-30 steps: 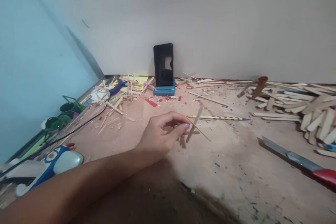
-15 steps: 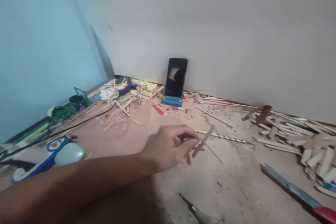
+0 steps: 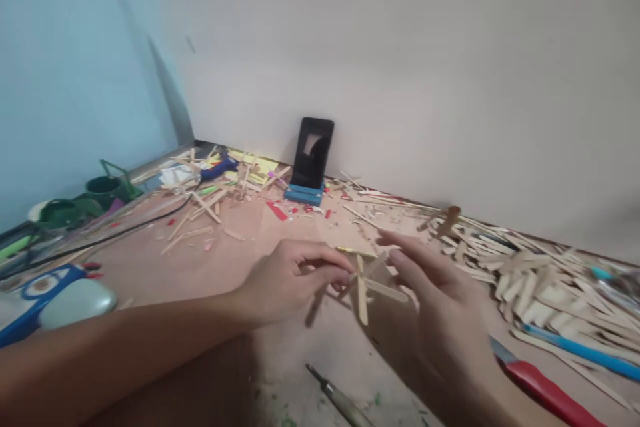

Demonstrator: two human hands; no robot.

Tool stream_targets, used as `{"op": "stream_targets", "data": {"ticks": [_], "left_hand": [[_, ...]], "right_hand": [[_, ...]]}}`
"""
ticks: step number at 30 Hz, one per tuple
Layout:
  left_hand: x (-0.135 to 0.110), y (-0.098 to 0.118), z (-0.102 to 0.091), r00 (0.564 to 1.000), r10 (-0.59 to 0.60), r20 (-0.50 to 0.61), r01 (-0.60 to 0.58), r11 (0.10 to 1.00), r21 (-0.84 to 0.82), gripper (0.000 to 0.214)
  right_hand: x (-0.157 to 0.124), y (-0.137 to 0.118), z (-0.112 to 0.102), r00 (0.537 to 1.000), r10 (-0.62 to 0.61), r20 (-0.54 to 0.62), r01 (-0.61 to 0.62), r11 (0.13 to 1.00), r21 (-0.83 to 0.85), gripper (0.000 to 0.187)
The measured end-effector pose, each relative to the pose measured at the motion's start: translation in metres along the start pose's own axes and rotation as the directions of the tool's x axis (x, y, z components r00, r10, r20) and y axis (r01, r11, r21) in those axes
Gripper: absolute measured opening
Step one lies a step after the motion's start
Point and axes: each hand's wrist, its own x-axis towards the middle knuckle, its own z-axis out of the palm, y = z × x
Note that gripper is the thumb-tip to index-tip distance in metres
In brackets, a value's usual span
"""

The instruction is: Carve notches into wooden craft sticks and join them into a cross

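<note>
My left hand (image 3: 300, 280) is closed in a pinch on a small assembly of crossed craft sticks (image 3: 363, 300), above the tabletop. Several short flat pieces fan out from its fingertips, one pointing down and one pointing right. My right hand (image 3: 445, 313) is just right of these pieces, fingers stretched and apart; whether it touches the right-hand piece I cannot tell. Behind the hands, a yellow patterned pencil (image 3: 356, 251) is partly covered. A thin-tipped tool with a handle (image 3: 345, 403) lies on the table below them.
A phone (image 3: 313, 153) stands in a blue holder (image 3: 304, 195) by the wall. Craft sticks (image 3: 540, 287) are heaped right, beside a red-handled knife (image 3: 545, 387) and a blue pen (image 3: 580, 350). Left are a blue glue gun (image 3: 219, 169), its black cord (image 3: 150, 223) and green cups (image 3: 105, 190).
My right hand has come in from the right, beside the left hand. More flat stick pieces now show at the left fingertips. The view has shifted right.
</note>
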Motion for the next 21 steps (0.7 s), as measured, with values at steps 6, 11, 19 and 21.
{"op": "stream_targets", "data": {"ticks": [6,11,19,21], "left_hand": [[0.002,0.002,0.003,0.993,-0.107,0.047,0.112,0.987,-0.112,0.024],[0.003,-0.001,0.002,0.983,-0.159,0.089,0.171,0.975,-0.14,0.03],[0.002,0.001,0.003,0.959,-0.217,0.181,0.24,0.964,-0.115,0.042],[0.001,0.002,0.002,0.951,-0.228,0.207,0.255,0.961,-0.112,0.042]], "right_hand": [[-0.005,0.005,0.011,0.882,0.229,0.413,-0.36,0.891,0.276,0.046],[0.0,0.011,0.008,0.749,0.197,0.633,-0.5,0.795,0.344,0.038],[0.002,0.015,0.003,0.658,0.153,0.738,-0.589,0.714,0.378,0.029],[0.001,0.013,0.003,0.626,0.145,0.766,-0.62,0.689,0.376,0.03]]}}
